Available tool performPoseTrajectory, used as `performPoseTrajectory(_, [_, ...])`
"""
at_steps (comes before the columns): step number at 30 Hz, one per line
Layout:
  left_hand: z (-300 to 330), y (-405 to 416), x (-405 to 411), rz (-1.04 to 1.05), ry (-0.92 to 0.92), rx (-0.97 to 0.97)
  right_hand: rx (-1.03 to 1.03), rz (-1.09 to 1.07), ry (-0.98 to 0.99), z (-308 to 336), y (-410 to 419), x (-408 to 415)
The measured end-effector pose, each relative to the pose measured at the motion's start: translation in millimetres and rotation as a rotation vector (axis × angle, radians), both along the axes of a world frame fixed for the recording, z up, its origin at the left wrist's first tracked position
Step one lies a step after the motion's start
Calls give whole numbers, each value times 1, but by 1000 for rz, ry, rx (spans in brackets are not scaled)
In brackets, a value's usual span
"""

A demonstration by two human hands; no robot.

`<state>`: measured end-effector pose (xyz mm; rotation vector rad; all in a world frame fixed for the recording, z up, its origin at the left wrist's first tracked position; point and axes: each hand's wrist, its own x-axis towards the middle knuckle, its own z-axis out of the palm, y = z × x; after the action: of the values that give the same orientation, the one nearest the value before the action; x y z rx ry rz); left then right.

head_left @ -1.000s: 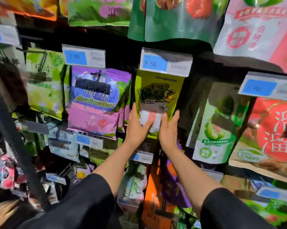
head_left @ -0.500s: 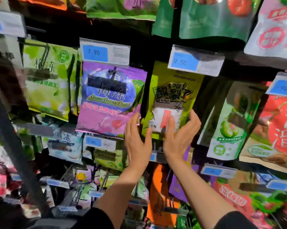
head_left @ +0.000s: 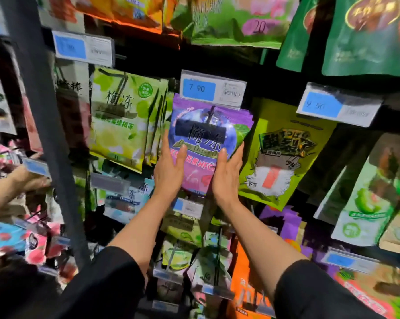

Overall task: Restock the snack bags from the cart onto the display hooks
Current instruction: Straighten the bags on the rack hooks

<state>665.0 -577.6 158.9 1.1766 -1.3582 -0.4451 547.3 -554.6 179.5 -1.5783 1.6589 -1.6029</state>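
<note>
I see the purple snack bags (head_left: 208,143) hanging as a stack on a display hook in the middle of the rack, directly under a price tag (head_left: 213,89) with a blue panel reading 7 90. The stack is glossy printed foil, flat and rectangular, its edges fanned slightly at the right. My left hand (head_left: 169,171) lies against the stack's left edge and my right hand (head_left: 226,176) against its right edge, fingers straight and pointing up, palms facing each other, so both are flat and pressing rather than curling around anything. Both forearms rise from black sleeves (head_left: 107,284) near the bottom.

Just left of the stack hang light green bags (head_left: 123,120), several deep. Just right hangs a yellow-green bag (head_left: 284,153) with bold black lettering, below a second tag (head_left: 337,107) reading 9 50. Farther right are pale green pouches (head_left: 365,203), and dark green bags (head_left: 367,35) hang above.

The rack backing is black. A dark upright post (head_left: 42,125) crosses the left side, and beyond it another person's hand (head_left: 26,173) reaches into blurred pink packets (head_left: 37,247).
</note>
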Motion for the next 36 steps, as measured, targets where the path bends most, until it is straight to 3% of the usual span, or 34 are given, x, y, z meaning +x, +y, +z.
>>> performPoseTrajectory(3, [-2, 3, -4, -124, 32, 39, -29, -22, -73, -1, -3, 1])
performPoseTrajectory(8, [-3, 6, -8, -134, 80, 52, -56, -27, -91, -5, 1, 3])
performPoseTrajectory(13, [-6, 14, -1, -96, 73, -76, -117, -70, -74, -10, 10, 11])
performPoseTrajectory(18, [-26, 25, 17, 53, 95, -207, -342, -274, 228, -27, 27, 29])
performPoseTrajectory(21, [-27, 25, 44, 277, 135, -239, -545, -134, 460, -31, 26, 53])
performPoseTrajectory(24, [-23, 13, 86, 468, 116, -201, -413, 266, 482, -33, 18, 89])
performPoseTrajectory(26, [-19, 3, 113, 482, 78, -169, -290, 397, 458, -26, 10, 110])
performPoseTrajectory(31, [-13, -34, 164, 253, -7, 2, -116, 365, 284, 5, -33, 145])
performPoseTrajectory(36, [-1, -55, 176, 34, -3, 193, -43, 330, 248, 7, -54, 155])
